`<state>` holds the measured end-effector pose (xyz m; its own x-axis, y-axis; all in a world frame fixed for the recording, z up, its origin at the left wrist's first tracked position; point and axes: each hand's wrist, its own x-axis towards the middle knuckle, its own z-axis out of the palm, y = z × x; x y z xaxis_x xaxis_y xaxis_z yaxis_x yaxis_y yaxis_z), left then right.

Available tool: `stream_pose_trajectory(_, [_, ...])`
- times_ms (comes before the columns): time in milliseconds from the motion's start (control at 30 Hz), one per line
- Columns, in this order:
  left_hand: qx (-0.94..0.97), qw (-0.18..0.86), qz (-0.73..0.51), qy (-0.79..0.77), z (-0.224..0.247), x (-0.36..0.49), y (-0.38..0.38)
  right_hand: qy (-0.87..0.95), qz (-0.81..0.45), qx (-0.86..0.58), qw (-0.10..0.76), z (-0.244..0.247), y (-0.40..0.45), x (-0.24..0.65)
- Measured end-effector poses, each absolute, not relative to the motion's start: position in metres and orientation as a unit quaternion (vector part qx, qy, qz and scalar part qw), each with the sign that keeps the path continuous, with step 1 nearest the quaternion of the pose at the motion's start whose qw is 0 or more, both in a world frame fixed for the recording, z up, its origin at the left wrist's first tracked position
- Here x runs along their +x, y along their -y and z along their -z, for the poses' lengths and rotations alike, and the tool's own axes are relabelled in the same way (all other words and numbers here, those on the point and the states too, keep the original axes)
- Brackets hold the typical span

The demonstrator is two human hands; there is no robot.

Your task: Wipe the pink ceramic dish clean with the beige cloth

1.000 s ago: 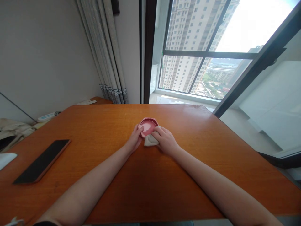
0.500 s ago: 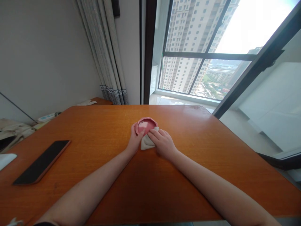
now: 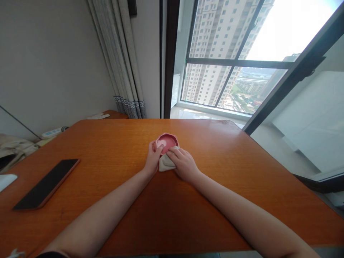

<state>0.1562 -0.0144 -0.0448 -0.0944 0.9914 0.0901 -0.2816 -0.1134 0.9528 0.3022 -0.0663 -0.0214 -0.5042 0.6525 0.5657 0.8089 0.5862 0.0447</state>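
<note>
A small pink dish [image 3: 170,141] with an angular rim is tilted up over the middle of the table, its hollow side towards me. My left hand [image 3: 153,157] grips it at the left, the thumb over the inner edge and the fingers behind. In my right hand [image 3: 185,164] is a folded whitish cloth [image 3: 166,163], pressed against the dish's lower right rim. Part of the cloth hangs below the dish. The fingertips under the cloth are hidden.
The brown wooden table [image 3: 225,154] spans the view. At its left lies a dark flat slab with reddish edges [image 3: 47,184], with a white object [image 3: 7,182] beside it. A power strip [image 3: 53,132] and bundled fabric [image 3: 16,148] are beyond the left edge.
Both hands, the dish and the cloth have shifted very slightly left. The left thumb now reaches a little further over the dish's inside. Both grips stay the same.
</note>
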Motion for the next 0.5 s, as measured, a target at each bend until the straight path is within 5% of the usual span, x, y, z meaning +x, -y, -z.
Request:
stream_pose_trajectory(200, [0.406,0.594,-0.579,-0.382,0.037,0.158,0.023,0.842,0.179,-0.446,0.244,0.018,0.067,0.303])
stream_pose_trajectory(500, [0.457,0.542,-0.594,-0.381,0.036,0.150,0.016,0.852,0.215,-0.399,0.264,0.019,0.054,0.322])
